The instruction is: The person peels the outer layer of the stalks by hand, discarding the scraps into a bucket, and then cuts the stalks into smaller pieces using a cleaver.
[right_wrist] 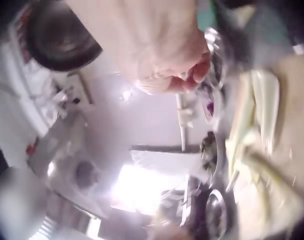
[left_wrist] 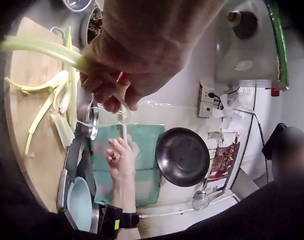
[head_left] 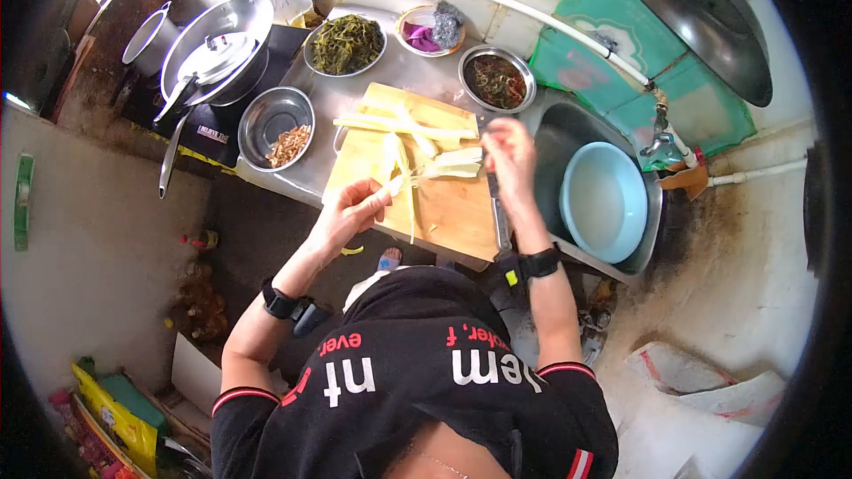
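My left hand (head_left: 355, 204) pinches the end of a long pale green stalk (head_left: 401, 179) over the near left part of the wooden cutting board (head_left: 457, 213). In the left wrist view, the left hand (left_wrist: 127, 65) has its fingers curled round a stalk (left_wrist: 44, 47), and thin strands hang by the fingertips. My right hand (head_left: 512, 160) is raised by the board's right edge, above a knife (head_left: 499, 213), its fingers loosely bent with nothing visible in them. The right wrist view is blurred around the right hand (right_wrist: 157, 50). More peeled stalks (head_left: 404, 127) lie on the board.
Behind the board stand bowls of dark greens (head_left: 346, 44), purple pieces (head_left: 419, 35) and reddish shreds (head_left: 495, 80). A steel bowl with brown pieces (head_left: 288, 146) is at the left, near a large pan (head_left: 253, 18). The sink at the right holds a blue basin (head_left: 605, 202).
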Demonstrator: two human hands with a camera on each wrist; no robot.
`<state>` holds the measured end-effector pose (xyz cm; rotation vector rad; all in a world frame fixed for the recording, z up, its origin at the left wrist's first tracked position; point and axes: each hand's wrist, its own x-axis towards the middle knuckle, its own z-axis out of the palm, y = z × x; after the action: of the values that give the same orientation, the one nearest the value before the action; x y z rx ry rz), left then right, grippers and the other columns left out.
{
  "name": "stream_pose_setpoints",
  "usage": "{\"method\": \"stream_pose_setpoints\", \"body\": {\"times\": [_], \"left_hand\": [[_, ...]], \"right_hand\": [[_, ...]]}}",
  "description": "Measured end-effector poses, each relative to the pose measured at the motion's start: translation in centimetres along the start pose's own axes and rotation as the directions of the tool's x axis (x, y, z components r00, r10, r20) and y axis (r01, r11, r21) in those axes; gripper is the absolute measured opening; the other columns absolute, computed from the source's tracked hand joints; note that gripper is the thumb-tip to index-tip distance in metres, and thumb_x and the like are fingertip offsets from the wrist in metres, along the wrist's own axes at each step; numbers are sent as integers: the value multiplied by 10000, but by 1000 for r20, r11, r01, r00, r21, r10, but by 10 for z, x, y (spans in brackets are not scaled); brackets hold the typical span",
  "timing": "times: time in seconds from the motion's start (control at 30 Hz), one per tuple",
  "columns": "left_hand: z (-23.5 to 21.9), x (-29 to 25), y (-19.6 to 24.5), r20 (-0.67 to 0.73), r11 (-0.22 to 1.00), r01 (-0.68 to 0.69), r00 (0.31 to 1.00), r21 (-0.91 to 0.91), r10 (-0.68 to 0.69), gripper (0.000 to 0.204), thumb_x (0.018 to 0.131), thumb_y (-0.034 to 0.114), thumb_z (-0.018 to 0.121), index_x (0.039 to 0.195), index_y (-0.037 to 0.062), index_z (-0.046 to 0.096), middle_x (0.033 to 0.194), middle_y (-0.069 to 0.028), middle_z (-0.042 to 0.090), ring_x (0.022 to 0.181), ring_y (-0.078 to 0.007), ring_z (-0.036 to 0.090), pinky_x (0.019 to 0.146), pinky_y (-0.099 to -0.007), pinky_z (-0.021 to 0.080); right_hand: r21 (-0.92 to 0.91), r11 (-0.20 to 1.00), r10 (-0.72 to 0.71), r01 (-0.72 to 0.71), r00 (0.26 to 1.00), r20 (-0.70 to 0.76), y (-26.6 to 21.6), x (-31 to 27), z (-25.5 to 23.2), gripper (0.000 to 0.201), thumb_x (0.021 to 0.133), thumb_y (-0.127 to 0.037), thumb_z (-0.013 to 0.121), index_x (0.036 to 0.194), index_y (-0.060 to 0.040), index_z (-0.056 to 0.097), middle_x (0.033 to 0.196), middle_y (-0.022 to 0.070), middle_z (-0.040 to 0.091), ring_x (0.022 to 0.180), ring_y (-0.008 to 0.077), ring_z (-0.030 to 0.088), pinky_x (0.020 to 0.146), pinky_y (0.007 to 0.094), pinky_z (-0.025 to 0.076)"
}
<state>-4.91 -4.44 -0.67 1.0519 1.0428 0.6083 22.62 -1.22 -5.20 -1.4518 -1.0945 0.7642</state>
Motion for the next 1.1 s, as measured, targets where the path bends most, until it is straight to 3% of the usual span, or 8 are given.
{"method": "stream_pose_setpoints", "body": {"times": [0.1,0.17,0.27,0.43,0.73,0.83,0.97,1.1], "left_hand": [[-5,-4,9,58,998,-57,997,31,55,229,905,250,570,826,37,599,614,44,490,500,-21,361,455,-175,258],[-3,-8,18,102,999,-43,994,22,41,234,904,253,572,833,32,603,608,45,488,503,-20,368,455,-173,262],[-1,-13,29,136,992,-57,990,109,42,232,901,255,576,857,29,608,614,40,494,508,-18,384,456,-168,271],[-3,-18,40,139,995,-61,989,85,49,197,885,229,602,873,32,600,636,41,504,530,-16,397,466,-171,290],[-3,-10,17,17,901,-294,952,320,305,182,879,171,609,935,3,568,682,24,480,616,-45,387,534,-218,351],[8,-8,17,-55,916,-310,941,256,334,158,894,157,581,930,5,556,676,31,454,611,-47,376,531,-221,348],[34,-4,16,-137,942,-334,932,47,337,147,965,197,453,889,74,478,687,64,374,578,-21,311,491,-176,279],[53,-1,25,-211,924,-362,919,-122,332,162,985,221,400,913,95,472,686,70,379,569,-2,306,478,-161,260]], "right_hand": [[-439,827,-415,351,908,-56,-37,9,-4,261,845,-52,572,1105,-68,551,857,37,620,497,57,504,458,193,427],[-104,958,-225,269,923,312,-61,0,7,218,882,-111,543,1091,-60,575,849,23,624,482,36,482,441,191,414],[51,985,51,-163,568,822,-105,-24,30,255,905,-193,543,1116,-56,583,683,-17,573,474,29,474,423,181,397],[-48,983,127,-176,475,870,-95,-30,38,225,924,-235,533,971,-30,612,608,-44,513,473,18,416,422,185,336],[240,799,97,-551,512,854,-101,-31,28,239,929,-250,519,821,-49,589,626,-52,465,516,28,355,470,168,259],[409,756,53,-511,671,739,-100,-43,43,253,945,-258,483,817,-52,554,649,-43,431,542,29,336,482,168,251],[655,737,-42,-165,957,288,-97,-63,80,254,981,-261,399,833,-70,478,667,-32,402,545,47,321,496,192,270],[304,903,-310,302,950,-23,-89,-61,99,206,976,-182,393,871,-30,484,669,10,460,560,106,440,520,239,365]]}}
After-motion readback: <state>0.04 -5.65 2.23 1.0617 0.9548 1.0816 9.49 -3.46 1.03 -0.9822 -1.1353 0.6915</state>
